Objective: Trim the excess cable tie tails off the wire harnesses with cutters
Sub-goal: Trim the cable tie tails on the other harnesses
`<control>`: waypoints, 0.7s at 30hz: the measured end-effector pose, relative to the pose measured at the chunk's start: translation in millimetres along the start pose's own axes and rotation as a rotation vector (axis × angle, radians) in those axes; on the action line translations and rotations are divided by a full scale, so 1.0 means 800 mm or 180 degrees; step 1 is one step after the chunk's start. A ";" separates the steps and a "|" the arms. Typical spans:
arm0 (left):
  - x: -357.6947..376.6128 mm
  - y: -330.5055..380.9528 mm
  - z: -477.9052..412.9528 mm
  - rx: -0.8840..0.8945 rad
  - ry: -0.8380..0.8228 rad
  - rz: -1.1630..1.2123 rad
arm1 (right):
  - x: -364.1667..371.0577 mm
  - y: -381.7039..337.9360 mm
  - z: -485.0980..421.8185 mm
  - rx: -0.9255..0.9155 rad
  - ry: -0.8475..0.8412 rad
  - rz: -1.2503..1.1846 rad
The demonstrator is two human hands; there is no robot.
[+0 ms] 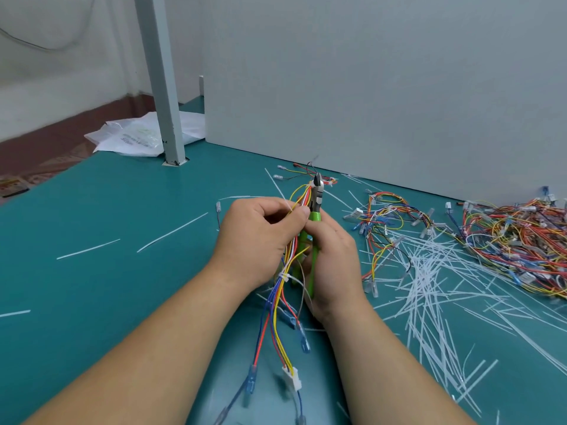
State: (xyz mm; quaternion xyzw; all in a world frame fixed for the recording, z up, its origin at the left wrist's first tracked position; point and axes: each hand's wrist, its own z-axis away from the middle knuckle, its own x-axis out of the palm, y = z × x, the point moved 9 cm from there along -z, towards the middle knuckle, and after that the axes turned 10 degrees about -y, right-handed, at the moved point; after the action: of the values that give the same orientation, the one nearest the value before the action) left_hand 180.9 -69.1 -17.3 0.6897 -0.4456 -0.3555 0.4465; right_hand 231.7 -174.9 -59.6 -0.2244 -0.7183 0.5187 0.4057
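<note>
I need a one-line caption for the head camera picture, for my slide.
The left hand holds a wire harness while the right hand holds green-handled cutters at its upper end.

Left hand (260, 237): pinches the harness (277, 305) upright, connectors dangling below.
Right hand (334, 265): grips green cutters (317, 196), tips up at the harness's upper white tie (309, 184).
Teal table (107, 204): cut white tails (429, 286) at right, harness heap (515, 240) far right.
Plastic bags (135, 138) around the grey post (159, 78).
</note>
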 end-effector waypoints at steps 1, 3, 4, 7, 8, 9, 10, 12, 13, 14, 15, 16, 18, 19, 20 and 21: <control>0.000 0.000 0.000 0.0026 -0.0004 0.0051 | 0.001 -0.003 0.001 -0.0050 -0.0029 0.0009; 0.002 0.001 0.001 0.0055 -0.0033 0.0165 | 0.002 -0.008 0.002 -0.0162 -0.0046 0.0122; 0.002 0.002 0.001 0.0058 -0.0041 0.0239 | 0.002 -0.011 0.003 -0.0216 -0.0044 0.0204; 0.002 0.004 0.002 0.0086 -0.0031 0.0307 | 0.001 -0.014 0.002 -0.0356 0.0005 0.0437; 0.002 0.005 0.002 0.0093 -0.0020 0.0308 | 0.001 -0.015 0.002 -0.0416 0.0021 0.0540; 0.001 0.004 0.002 0.0100 -0.0003 0.0315 | 0.001 -0.015 0.001 -0.0456 0.0025 0.0625; 0.001 0.004 0.003 0.0107 0.0025 0.0311 | 0.001 -0.014 0.000 -0.0453 0.0036 0.0664; 0.000 0.003 0.003 0.0119 0.0081 0.0276 | 0.000 -0.010 -0.001 -0.0410 0.0063 0.0628; -0.001 0.003 0.003 0.0124 0.0103 0.0268 | -0.001 -0.009 -0.001 -0.0405 0.0071 0.0614; -0.001 0.003 0.003 0.0132 0.0125 0.0258 | -0.001 -0.008 -0.001 -0.0398 0.0084 0.0619; -0.003 0.003 0.003 0.0146 0.0150 0.0227 | -0.001 -0.008 -0.001 -0.0386 0.0091 0.0617; -0.005 0.004 0.003 0.0164 0.0174 0.0178 | -0.001 -0.008 -0.001 -0.0372 0.0094 0.0603; -0.007 0.007 0.003 0.0198 0.0193 0.0086 | -0.001 -0.008 0.000 -0.0381 0.0100 0.0587; -0.007 0.007 0.002 0.0204 0.0185 0.0051 | 0.000 -0.010 0.000 -0.0424 0.0098 0.0589; -0.007 0.007 0.002 0.0207 0.0167 0.0010 | 0.000 -0.014 0.002 -0.0489 0.0097 0.0614; -0.007 0.008 0.002 0.0219 0.0145 -0.0043 | 0.001 -0.018 0.003 -0.0557 0.0102 0.0655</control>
State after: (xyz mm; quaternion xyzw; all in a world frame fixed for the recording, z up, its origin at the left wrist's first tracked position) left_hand 175.9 -65.9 -11.7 0.7155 -0.4427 -0.3272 0.4302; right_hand 231.1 -181.0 -46.5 -0.3397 -0.7274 0.4893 0.3406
